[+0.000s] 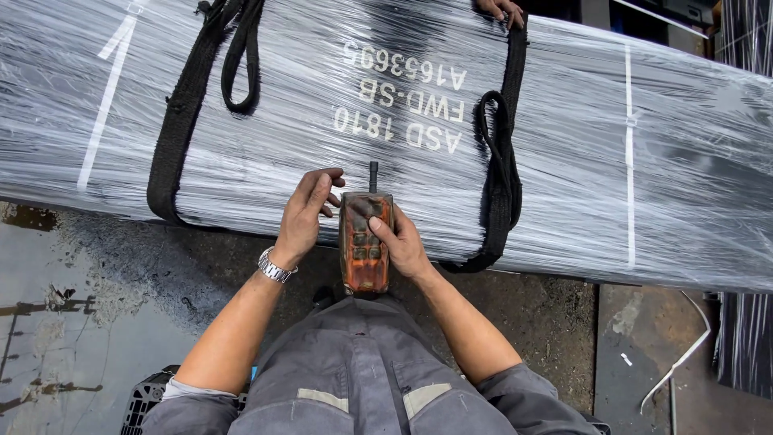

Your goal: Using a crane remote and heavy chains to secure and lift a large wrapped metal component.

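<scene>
An orange, worn remote control (362, 266) with dark buttons and a short black antenna sits upright in front of my chest. My right hand (403, 246) grips its right side, thumb pressed on an upper button. My left hand (306, 213) is beside the remote's left edge, fingers curled and apart, with a metal watch on the wrist; I cannot tell whether it touches the remote. Behind them lies a long bundle wrapped in clear plastic film (660, 169) with white markings.
Two black lifting slings (173, 137) (503, 185) loop around the bundle. Another person's hand (501, 10) rests on the bundle's far top edge. The concrete floor (72, 322) is wet and stained. A white strap (684, 358) lies on the floor at right.
</scene>
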